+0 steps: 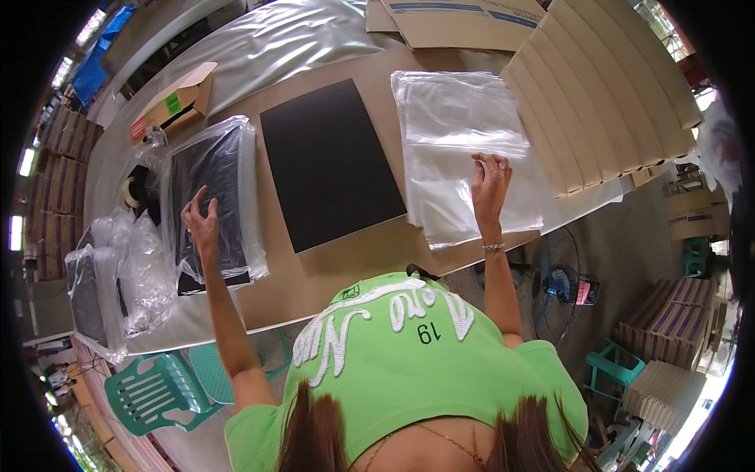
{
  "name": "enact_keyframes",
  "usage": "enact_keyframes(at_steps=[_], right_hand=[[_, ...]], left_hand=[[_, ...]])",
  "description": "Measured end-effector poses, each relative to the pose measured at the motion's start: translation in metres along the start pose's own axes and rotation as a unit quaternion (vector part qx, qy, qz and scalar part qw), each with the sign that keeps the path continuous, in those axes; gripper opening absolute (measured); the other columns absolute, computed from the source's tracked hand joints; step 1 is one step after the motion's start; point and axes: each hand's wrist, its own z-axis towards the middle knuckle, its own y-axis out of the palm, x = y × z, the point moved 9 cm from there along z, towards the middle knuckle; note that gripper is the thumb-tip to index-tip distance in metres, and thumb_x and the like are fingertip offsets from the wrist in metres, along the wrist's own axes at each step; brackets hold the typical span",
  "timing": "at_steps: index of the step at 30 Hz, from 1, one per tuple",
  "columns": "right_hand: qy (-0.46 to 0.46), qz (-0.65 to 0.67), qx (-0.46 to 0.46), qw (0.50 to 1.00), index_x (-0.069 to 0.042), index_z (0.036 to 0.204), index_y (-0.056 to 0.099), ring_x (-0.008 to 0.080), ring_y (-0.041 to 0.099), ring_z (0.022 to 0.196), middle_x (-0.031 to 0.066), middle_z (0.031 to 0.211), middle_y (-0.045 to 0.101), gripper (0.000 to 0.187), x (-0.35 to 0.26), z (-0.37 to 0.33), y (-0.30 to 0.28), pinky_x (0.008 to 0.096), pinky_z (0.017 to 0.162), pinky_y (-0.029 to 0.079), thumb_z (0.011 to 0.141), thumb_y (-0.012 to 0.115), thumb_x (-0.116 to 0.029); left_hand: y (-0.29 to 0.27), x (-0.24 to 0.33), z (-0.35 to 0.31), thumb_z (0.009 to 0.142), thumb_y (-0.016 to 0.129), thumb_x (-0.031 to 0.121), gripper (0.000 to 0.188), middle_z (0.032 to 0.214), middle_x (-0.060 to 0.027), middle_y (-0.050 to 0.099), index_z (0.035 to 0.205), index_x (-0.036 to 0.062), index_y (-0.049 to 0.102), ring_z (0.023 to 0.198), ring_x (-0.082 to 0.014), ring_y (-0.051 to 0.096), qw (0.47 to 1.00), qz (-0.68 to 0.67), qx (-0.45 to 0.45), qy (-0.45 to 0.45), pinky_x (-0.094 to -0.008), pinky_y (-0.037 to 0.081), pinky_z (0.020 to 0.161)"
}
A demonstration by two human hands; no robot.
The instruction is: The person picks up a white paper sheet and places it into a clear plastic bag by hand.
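My left hand [203,223] is over a dark flat panel [211,169] in a clear plastic bag, its fingers spread and bent with nothing gripped between them. At the middle lies a bare black rectangular panel [330,161] with a pale near edge; neither hand touches it. My right hand [491,187] is over a stack of clear plastic bags [448,118], fingers loosely bent and the thumb apart. Whether its fingertips press on the top bag is hard to see. The bags lie flat, overlapping, with creases across their middle.
Folded brown cartons [598,102] stand in a row at the right, with more flat cardboard [464,22] behind. At the left are an open small carton [177,102], a tape roll [132,191] and crumpled clear plastic [145,271]. Below stand a green chair [153,393] and a fan [560,283].
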Motion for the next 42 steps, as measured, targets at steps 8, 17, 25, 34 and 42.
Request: enact_keyframes(at_steps=[8, 17, 25, 34, 42], right_hand=[[0.065, 0.045, -0.196, 0.978, -0.015, 0.093, 0.067, 0.0311, 0.054, 0.095, 0.0102, 0.096, 0.059, 0.024, 0.038, -0.024, 0.054, 0.0427, 0.081, 0.044, 0.080, 0.064, -0.036], [0.025, -0.002, -0.352, 0.935, -0.010, 0.086, 0.065, 0.0274, 0.059, 0.088, 0.0108, 0.093, 0.062, 0.027, -0.009, -0.069, 0.062, 0.0391, 0.078, 0.045, 0.075, 0.068, -0.035], [0.123, 0.103, -0.279, 0.947, -0.003, 0.082, 0.063, 0.0265, 0.061, 0.070, 0.0131, 0.073, 0.062, 0.015, 0.016, -0.069, 0.062, 0.0360, 0.066, 0.047, 0.077, 0.066, -0.017], [0.040, 0.100, -0.267, 0.958, -0.003, 0.080, 0.063, 0.0251, 0.059, 0.070, 0.0127, 0.078, 0.060, 0.016, -0.012, -0.061, 0.061, 0.0361, 0.065, 0.047, 0.077, 0.067, -0.018], [0.122, 0.187, -0.269, 0.937, -0.005, 0.089, 0.062, 0.0205, 0.057, 0.065, 0.0076, 0.074, 0.061, 0.019, 0.029, -0.066, 0.089, 0.0333, 0.064, 0.046, 0.079, 0.067, -0.020]], left_hand=[[0.059, 0.094, -0.020, 0.083, 0.064, 0.023, 0.035, 0.118, -0.0123, 0.048, 0.117, 0.0171, 0.059, 0.116, -0.0261, 0.039, 0.989, -0.122, -0.083, 0.019, -0.0375, 0.030, 0.100], [0.083, 0.129, -0.062, 0.084, 0.062, 0.021, 0.032, 0.115, -0.0117, 0.050, 0.116, 0.0163, 0.060, 0.113, -0.0257, 0.044, 0.968, -0.203, -0.147, 0.022, -0.0357, 0.036, 0.097], [0.096, 0.114, -0.085, 0.084, 0.062, 0.017, 0.031, 0.110, -0.0093, 0.052, 0.115, 0.0144, 0.060, 0.100, -0.0216, 0.051, 0.962, -0.209, -0.173, 0.004, -0.0324, 0.041, 0.089], [0.115, 0.136, -0.099, 0.084, 0.063, 0.019, 0.032, 0.108, -0.0063, 0.052, 0.116, 0.0189, 0.059, 0.096, -0.0175, 0.052, 0.950, -0.216, -0.223, -0.010, -0.0326, 0.044, 0.082], [0.130, 0.177, -0.106, 0.086, 0.061, 0.015, 0.030, 0.104, -0.0040, 0.050, 0.116, 0.0171, 0.060, 0.092, -0.0131, 0.053, 0.930, -0.264, -0.255, 0.030, -0.0286, 0.044, 0.079]])
